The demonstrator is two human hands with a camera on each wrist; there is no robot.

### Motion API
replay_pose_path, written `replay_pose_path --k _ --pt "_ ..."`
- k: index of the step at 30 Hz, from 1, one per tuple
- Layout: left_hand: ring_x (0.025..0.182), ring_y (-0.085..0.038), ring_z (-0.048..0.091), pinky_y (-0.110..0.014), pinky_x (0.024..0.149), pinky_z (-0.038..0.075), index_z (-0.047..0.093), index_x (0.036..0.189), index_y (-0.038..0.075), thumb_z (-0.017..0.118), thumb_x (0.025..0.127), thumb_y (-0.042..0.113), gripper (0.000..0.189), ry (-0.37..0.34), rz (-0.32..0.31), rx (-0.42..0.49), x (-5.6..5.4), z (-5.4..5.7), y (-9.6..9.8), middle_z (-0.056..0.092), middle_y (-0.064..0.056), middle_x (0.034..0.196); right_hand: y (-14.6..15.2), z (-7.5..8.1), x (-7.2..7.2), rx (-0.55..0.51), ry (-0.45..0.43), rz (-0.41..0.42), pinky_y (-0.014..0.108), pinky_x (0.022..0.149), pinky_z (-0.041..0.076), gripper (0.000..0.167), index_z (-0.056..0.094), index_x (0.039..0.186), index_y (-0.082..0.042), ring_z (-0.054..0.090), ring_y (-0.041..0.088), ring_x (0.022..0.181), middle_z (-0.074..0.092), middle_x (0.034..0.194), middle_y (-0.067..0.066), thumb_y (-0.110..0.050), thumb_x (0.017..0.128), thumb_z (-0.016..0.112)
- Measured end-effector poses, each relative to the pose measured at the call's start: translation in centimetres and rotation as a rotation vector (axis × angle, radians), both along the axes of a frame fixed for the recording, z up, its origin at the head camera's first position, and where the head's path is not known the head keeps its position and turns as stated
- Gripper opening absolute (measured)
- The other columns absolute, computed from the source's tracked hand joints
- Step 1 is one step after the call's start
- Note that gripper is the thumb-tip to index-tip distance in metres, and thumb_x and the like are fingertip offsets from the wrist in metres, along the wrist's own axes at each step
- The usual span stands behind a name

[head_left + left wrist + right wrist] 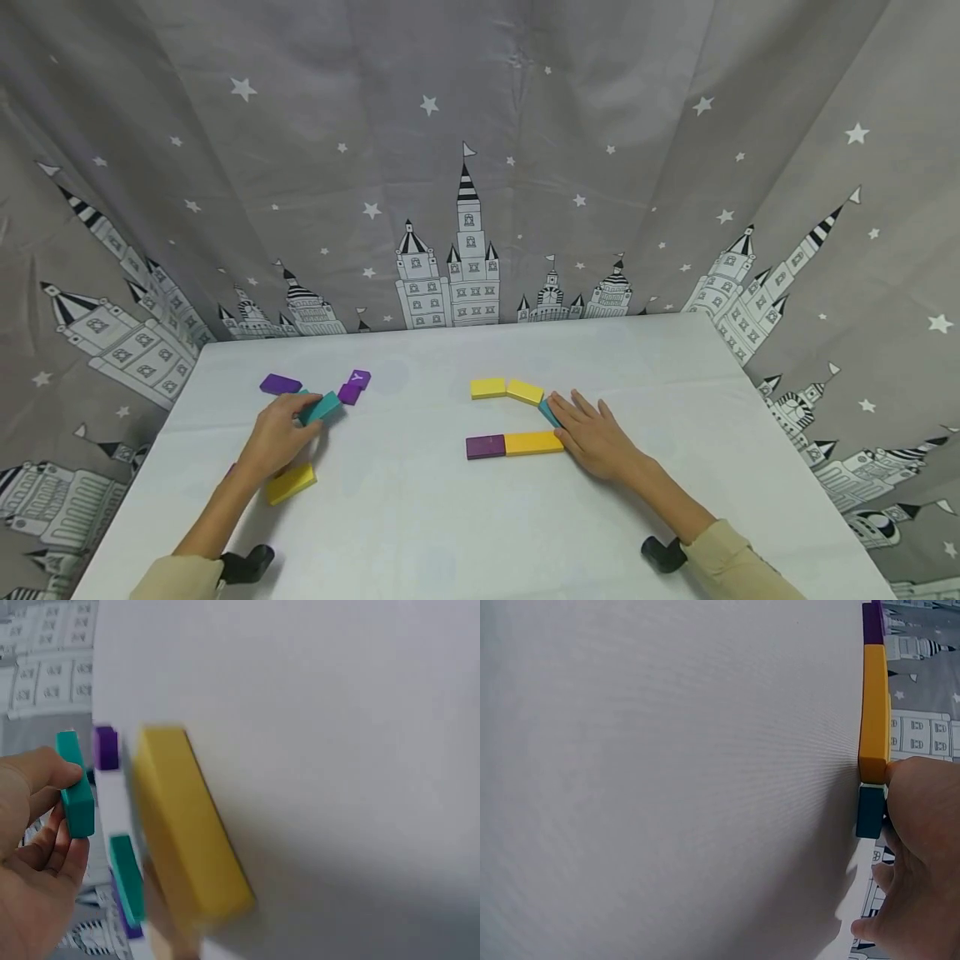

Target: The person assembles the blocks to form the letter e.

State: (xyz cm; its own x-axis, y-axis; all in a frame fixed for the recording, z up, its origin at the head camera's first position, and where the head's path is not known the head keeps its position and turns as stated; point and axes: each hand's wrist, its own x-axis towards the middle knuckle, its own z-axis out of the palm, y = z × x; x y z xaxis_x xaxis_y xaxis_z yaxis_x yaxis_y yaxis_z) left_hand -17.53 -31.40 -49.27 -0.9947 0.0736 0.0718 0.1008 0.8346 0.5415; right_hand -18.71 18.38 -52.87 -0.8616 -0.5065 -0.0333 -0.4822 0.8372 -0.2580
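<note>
My left hand (281,433) pinches a teal block (326,407) between thumb and fingers, raised over the left part of the table; the left wrist view shows the same block (78,796) on edge. My right hand (597,439) rests, fingers extended, at the right end of a block arrangement. Its fingertips lie right at a slanted teal block (550,413). Close to its thumb are a long yellow block (532,443) and a purple block (485,447), end to end. A dark teal block (870,811) continues that row in the right wrist view, hidden under the hand in the head view.
Two yellow blocks (488,388) form the arrangement's back row. Around the left hand lie a purple block (281,384), two small purple pieces (349,393), one lettered, a yellow block (291,483) and another teal block (127,879). A grey castle-print curtain (562,167) hangs behind the white table (420,517).
</note>
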Motion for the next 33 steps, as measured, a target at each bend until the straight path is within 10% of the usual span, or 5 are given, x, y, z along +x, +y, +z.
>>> replay_pose_path --k 12,33 --pt "0.110 -0.041 0.058 -0.055 0.092 0.050 0.060 0.130 -0.007 0.071 0.088 0.004 0.044 0.073 -0.068 0.130 -1.8 0.5 6.3 0.058 -0.027 0.123 0.1 0.0 0.0 -0.006 0.004 -0.002 0.068 0.113 0.013 0.059 0.029 0.158 -0.012 0.018 0.036 0.148 0.028 0.161 0.005 -0.037 0.106 0.045" --pt "0.101 -0.031 0.061 -0.046 0.089 0.052 0.065 0.122 -0.007 0.077 0.083 0.003 0.041 0.050 -0.126 0.255 -3.8 -2.4 15.1 0.063 -0.019 0.112 0.0 0.6 0.1 -0.016 0.010 0.026 0.065 0.114 0.015 0.059 0.029 0.157 -0.009 0.022 0.036 0.147 0.029 0.160 0.008 -0.035 0.107 0.045"
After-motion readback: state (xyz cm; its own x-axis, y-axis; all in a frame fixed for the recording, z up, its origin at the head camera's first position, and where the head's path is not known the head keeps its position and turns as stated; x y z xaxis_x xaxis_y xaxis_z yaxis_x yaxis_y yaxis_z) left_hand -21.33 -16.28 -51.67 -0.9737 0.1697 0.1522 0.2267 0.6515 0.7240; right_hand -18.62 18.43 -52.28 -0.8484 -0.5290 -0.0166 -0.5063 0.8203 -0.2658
